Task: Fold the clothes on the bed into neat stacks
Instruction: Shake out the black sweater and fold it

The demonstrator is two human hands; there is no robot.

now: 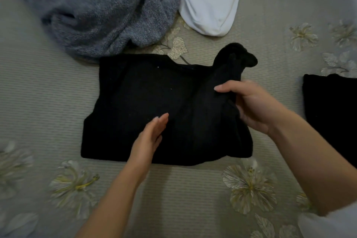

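We see a black sweater (146,106) lying flat in the middle of the bed (173,199), partly folded into a broad block whose long axis runs left to right across our view. Its neckline edge faces away from us, toward the far side of the bed, and its straight lower edge lies nearest us. At its right end a sleeve (229,63) rises from the block and points away from us and slightly right, its rounded cuff end lifted clear of the body.

Our left hand (150,137) rests on the lower middle of the sweater with fingers straight and together, pressing the cloth flat. Our right hand (249,104) grips the sleeve near its base, thumb on top and fingers curled under the fabric.

Beyond the sweater, at the far left, a gray knit garment (92,11) lies crumpled, its near edge just beside the sweater's far left corner. A white garment (210,0) lies next to it at the far middle. Another black garment (332,114) sits at the right edge, apart from the sweater. The bed cover is pale with a flower print.
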